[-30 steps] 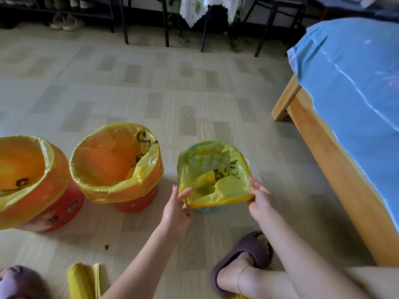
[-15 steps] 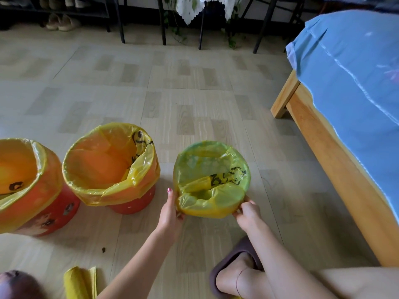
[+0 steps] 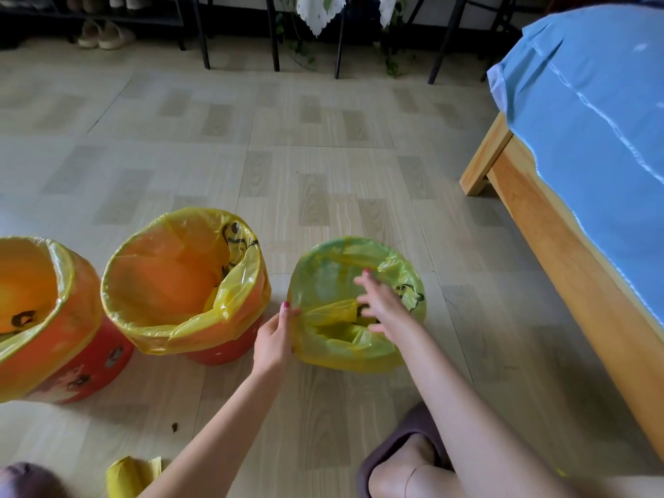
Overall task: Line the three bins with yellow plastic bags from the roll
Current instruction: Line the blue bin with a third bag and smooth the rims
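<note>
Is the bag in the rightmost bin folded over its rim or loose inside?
Folded over: the yellow bag wraps the rim all round; the left hand holds its edge.

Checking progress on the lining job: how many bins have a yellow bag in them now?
3. The left bin is cut by the frame edge, the middle bin beside it, the right bin between the hands.

Pale wood-pattern floor (image 3: 323, 145). Wooden bed frame (image 3: 575, 267) at right, blue sheet (image 3: 593, 102) draped over it. Black metal furniture legs (image 3: 275, 34) along far wall, white lace cloth (image 3: 318, 10) hanging between them, green vine (image 3: 390, 62) trailing nearby. Pale shoes (image 3: 104, 34) under far-left rack. Brown slipper (image 3: 406, 436) on foot at bottom. Small dark speck (image 3: 174, 427) on floor.
</note>
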